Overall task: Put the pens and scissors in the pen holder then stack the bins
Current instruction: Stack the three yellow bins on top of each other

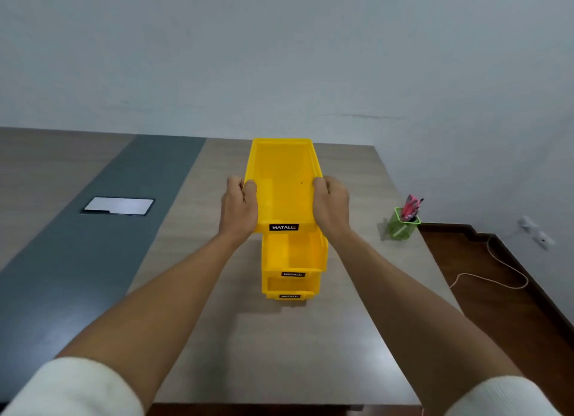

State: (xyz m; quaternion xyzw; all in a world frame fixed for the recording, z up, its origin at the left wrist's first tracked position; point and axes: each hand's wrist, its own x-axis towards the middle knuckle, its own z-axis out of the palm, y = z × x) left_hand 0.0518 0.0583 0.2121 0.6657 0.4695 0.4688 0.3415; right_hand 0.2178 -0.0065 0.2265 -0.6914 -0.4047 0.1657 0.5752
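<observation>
An empty yellow bin [281, 179] hangs in the air above the table, held by both side walls. My left hand [238, 206] grips its left wall and my right hand [330, 206] grips its right wall. Directly below it two more yellow bins [293, 260] stand stacked on the table, the lower one [290, 286] showing only its front. At the table's right edge stands a green pen holder [402, 227] with pens and red-handled scissors [411, 206] sticking out of it.
The wooden table [279, 338] has a grey strip [93, 244] on its left with a metal cable hatch [119, 206]. Right of the table lie dark floor, a thin cord [497, 279] and wall sockets [535, 232]. A pale wall rises behind.
</observation>
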